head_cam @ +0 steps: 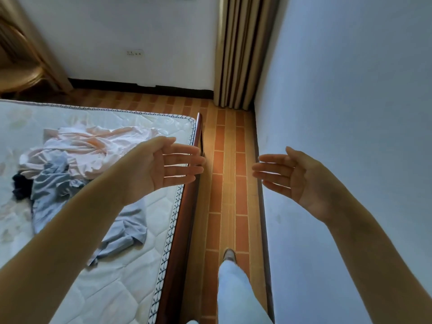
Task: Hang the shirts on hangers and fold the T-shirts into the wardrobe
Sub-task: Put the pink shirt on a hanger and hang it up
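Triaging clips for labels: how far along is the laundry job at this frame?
Done: nothing visible; no garment is hung or folded, and no hanger or wardrobe shows. In hand: nothing; the left hand and right hand are open and empty, held out over the floor beside the bed. Left: the whole crumpled pile on the mattress: pink garment, grey-blue garment and a dark item.

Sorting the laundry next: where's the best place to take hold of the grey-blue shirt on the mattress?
Probably the grey-blue shirt by its lower end, spread flat toward the mattress edge. Come from the aisle side with the left hand; its upper part is bunched among other clothes.
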Action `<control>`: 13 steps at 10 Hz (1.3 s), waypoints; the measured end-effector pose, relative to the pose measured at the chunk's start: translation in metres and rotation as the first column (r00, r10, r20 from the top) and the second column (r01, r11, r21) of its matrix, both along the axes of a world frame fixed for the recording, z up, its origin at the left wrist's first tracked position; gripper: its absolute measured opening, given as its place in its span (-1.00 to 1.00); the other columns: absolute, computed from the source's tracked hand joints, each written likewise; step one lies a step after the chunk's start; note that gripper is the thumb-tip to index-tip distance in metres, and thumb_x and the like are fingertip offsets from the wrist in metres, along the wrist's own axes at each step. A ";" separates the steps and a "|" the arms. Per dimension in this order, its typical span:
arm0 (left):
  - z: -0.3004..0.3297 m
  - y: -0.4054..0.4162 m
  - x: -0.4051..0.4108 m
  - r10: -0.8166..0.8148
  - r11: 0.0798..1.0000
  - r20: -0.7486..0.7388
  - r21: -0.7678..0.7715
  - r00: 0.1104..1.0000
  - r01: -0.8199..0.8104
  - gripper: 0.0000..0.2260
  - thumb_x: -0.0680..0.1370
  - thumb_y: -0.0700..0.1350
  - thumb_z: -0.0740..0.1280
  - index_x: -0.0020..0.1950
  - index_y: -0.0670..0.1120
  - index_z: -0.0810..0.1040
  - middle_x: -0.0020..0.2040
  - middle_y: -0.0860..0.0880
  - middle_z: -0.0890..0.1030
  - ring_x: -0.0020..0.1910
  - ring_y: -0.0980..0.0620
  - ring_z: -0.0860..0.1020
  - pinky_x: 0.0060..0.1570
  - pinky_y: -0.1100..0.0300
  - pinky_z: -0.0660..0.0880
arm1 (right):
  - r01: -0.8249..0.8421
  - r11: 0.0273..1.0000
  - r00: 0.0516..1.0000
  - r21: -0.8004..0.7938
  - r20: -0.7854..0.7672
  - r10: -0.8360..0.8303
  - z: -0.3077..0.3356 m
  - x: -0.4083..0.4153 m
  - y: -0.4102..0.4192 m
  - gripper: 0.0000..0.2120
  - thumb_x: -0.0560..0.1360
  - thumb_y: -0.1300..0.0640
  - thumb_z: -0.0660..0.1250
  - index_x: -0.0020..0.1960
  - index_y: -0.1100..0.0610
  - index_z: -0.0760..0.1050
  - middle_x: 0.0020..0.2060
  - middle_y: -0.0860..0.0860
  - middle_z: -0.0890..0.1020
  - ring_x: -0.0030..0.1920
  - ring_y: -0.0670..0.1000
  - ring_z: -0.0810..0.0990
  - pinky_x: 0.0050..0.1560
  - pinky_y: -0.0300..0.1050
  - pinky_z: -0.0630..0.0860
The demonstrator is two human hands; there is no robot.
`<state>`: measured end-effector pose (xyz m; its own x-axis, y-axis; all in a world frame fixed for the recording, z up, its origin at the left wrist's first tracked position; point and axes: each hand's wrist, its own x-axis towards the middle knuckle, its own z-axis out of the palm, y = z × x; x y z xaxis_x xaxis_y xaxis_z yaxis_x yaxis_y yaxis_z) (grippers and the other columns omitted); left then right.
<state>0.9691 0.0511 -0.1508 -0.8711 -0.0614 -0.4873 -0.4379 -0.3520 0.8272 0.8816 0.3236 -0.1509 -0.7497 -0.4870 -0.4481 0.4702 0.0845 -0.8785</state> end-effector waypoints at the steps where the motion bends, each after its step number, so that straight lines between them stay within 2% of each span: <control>1: 0.017 -0.006 -0.060 -0.018 0.999 -0.044 -0.041 0.999 0.016 -0.59 0.54 0.01 0.16 0.21 -0.23 0.57 0.17 -0.21 0.64 0.15 -0.18 0.63 0.13 -0.02 0.56 | -0.016 1.000 1.000 -0.020 -0.005 0.016 0.013 -0.065 -0.008 -0.53 0.69 -0.04 -0.03 0.18 0.18 0.58 0.07 0.09 0.71 0.11 0.05 0.68 0.19 -0.07 0.56; 2: 0.029 -0.013 -0.114 -0.003 0.997 -0.082 -0.074 0.997 -0.003 -0.60 0.57 0.00 0.13 0.19 -0.22 0.58 0.15 -0.21 0.65 0.14 -0.18 0.63 0.13 0.00 0.57 | -0.010 0.999 0.999 -0.050 -0.039 0.008 0.025 -0.125 -0.016 -0.53 0.69 -0.04 -0.03 0.17 0.17 0.58 0.07 0.09 0.70 0.10 0.05 0.68 0.22 -0.05 0.56; 4: 0.031 -0.032 -0.189 -0.015 0.997 -0.070 -0.081 0.997 0.009 -0.56 0.54 0.03 0.14 0.24 -0.21 0.56 0.17 -0.20 0.64 0.18 -0.15 0.62 0.17 0.00 0.54 | -0.048 0.998 0.999 -0.047 -0.011 0.048 0.027 -0.214 -0.041 -0.53 0.69 -0.05 -0.02 0.17 0.19 0.58 0.07 0.11 0.70 0.10 0.06 0.68 0.26 -0.01 0.51; 6: 0.016 -0.063 -0.271 -0.003 0.998 -0.044 -0.057 0.999 0.000 -0.58 0.65 -0.01 0.05 0.25 -0.23 0.55 0.17 -0.21 0.64 0.17 -0.17 0.62 0.15 0.01 0.56 | -0.059 0.998 0.998 -0.013 -0.001 0.059 0.016 -0.300 -0.075 -0.52 0.69 -0.04 -0.03 0.18 0.19 0.59 0.07 0.10 0.70 0.10 0.06 0.68 0.24 -0.01 0.50; 9: 0.015 -0.165 -0.420 -0.003 0.999 -0.058 -0.046 0.998 0.000 -0.58 0.65 -0.02 0.02 0.25 -0.23 0.55 0.18 -0.20 0.64 0.19 -0.16 0.61 0.22 -0.05 0.52 | -0.121 0.992 0.992 -0.024 -0.038 0.120 0.018 -0.457 -0.187 -0.52 0.69 -0.03 -0.02 0.18 0.20 0.59 0.07 0.12 0.70 0.13 0.06 0.67 0.23 -0.01 0.49; 10: 0.024 -0.199 -0.469 -0.008 0.999 -0.072 -0.040 0.997 0.006 -0.59 0.65 -0.02 0.03 0.24 -0.21 0.56 0.17 -0.19 0.64 0.17 -0.15 0.62 0.18 -0.01 0.55 | -0.125 0.991 0.991 -0.055 -0.049 0.122 0.028 -0.504 -0.223 -0.53 0.69 -0.03 -0.01 0.17 0.20 0.59 0.06 0.13 0.70 0.12 0.06 0.68 0.19 -0.03 0.51; 13: 0.011 -0.257 -0.586 -0.045 0.999 -0.040 -0.005 0.998 0.045 -0.59 0.63 -0.02 0.05 0.23 -0.21 0.57 0.17 -0.20 0.65 0.16 -0.15 0.62 0.15 0.02 0.56 | -0.075 0.997 0.997 -0.036 0.005 0.075 0.010 -0.612 -0.267 -0.52 0.69 -0.03 -0.02 0.18 0.19 0.59 0.07 0.13 0.70 0.14 0.06 0.67 0.25 0.00 0.48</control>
<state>0.3831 -0.2061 -0.1394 -0.8920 -0.0238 -0.4514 -0.4193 -0.3291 0.8461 0.2694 0.0567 -0.1404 -0.7074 -0.5576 -0.4343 0.4697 0.0883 -0.8784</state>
